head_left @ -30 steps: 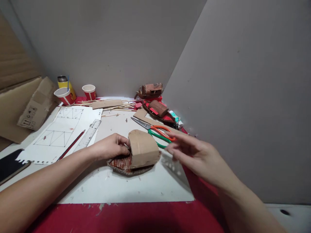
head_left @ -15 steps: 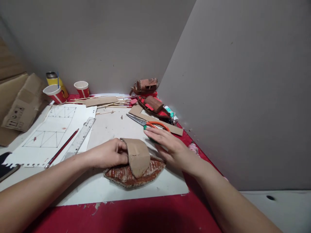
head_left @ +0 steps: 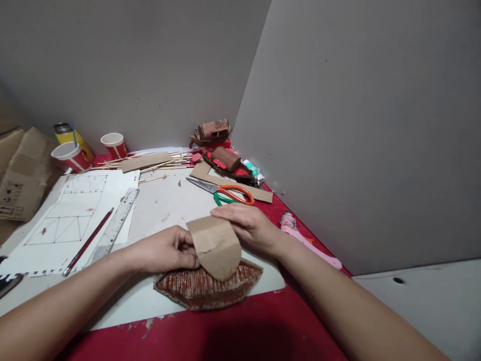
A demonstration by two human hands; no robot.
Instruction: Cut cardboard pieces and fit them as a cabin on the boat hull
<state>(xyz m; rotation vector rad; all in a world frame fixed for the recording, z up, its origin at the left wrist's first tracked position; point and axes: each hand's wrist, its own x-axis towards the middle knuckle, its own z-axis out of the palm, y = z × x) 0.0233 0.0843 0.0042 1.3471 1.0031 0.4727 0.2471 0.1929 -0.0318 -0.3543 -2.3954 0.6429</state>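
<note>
A curved piece of brown cardboard (head_left: pixel 216 248) stands over a boat-shaped cardboard hull (head_left: pixel 203 293) with a reddish-brown, glossy inside. My left hand (head_left: pixel 171 249) grips the cardboard's left edge, thumb in front and fingers curled behind. My right hand (head_left: pixel 250 225) lies along the top right of the piece, fingers stretched out and touching it; the thumb is partly hidden. Whether the cardboard's lower edge touches the hull I cannot tell. Just beyond my right hand are scissors (head_left: pixel 235 194) with orange and green handles.
Two finished model boats (head_left: pixel 225 159) sit at the back corner near a tube (head_left: pixel 252 168). Wooden sticks (head_left: pixel 161 163), paper cups (head_left: pixel 113 145), a drawing sheet (head_left: pixel 75 215), a pencil (head_left: pixel 90 240) and a ruler (head_left: pixel 118 220) lie leftward. A pink glue gun (head_left: pixel 304 240) is by the right wall.
The curved cardboard has turned and tilted, showing more of its face. My right hand has come from beside it onto its upper edge. The view has shifted right.
</note>
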